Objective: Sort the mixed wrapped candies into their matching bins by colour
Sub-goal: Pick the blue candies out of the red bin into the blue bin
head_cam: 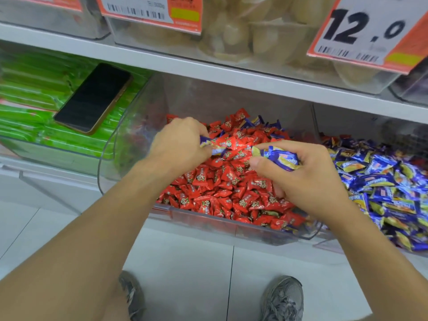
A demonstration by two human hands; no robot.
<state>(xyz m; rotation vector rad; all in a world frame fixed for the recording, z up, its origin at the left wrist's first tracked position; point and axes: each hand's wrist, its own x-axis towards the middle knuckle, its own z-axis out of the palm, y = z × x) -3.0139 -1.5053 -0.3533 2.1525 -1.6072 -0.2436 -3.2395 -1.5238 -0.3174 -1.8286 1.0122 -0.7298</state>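
Head view: both hands dig in the red candy bin [208, 224]. The right hand [298, 179] grips blue candies [281, 158] – strays, likely bound for the blue bin [324, 247] beside it. The left hand [178, 147] pinches another blue candy [205, 141].

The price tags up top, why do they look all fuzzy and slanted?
Head view: the price tag sits near the frame edge, where the wide lens bends and tilts things, and it is softly blurred; the red candies mid-frame look sharper, and the clear bin wall shows pale glare.
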